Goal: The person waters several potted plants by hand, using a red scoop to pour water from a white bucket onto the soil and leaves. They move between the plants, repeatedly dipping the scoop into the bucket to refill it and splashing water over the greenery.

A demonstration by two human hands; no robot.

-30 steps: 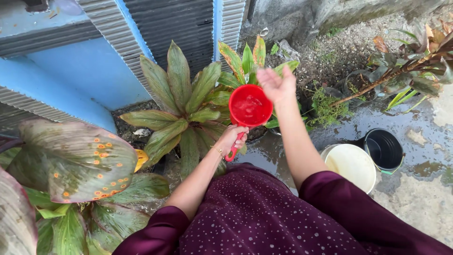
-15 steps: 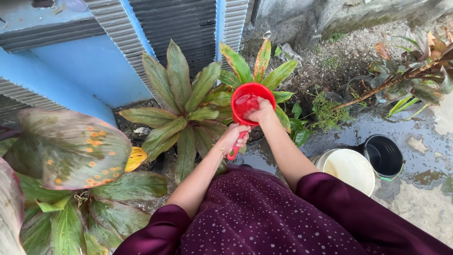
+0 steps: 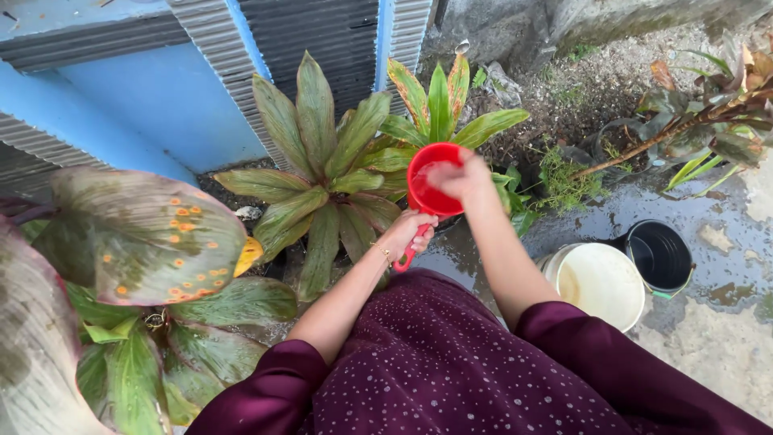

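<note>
My left hand point(image 3: 409, 232) grips the handle of a red plastic dipper point(image 3: 425, 193) and holds it tilted over a potted plant with long green and brown leaves point(image 3: 322, 173). My right hand point(image 3: 460, 179) lies over the dipper's right rim, with its fingers bent down into the bowl and their tips hidden. Behind the dipper, a smaller plant with red-edged green leaves point(image 3: 439, 101) stands upright.
A white bucket point(image 3: 600, 283) and a black bucket point(image 3: 660, 254) stand on wet concrete point(image 3: 725, 322) to my right. A large spotted leaf point(image 3: 145, 234) spreads at left. A blue and corrugated grey wall point(image 3: 161, 105) rises behind; a leaning reddish plant point(image 3: 700, 121) sits far right.
My right hand was raised open above the dipper, then came down onto its rim and into the bowl. The dipper has shifted slightly right and tilted.
</note>
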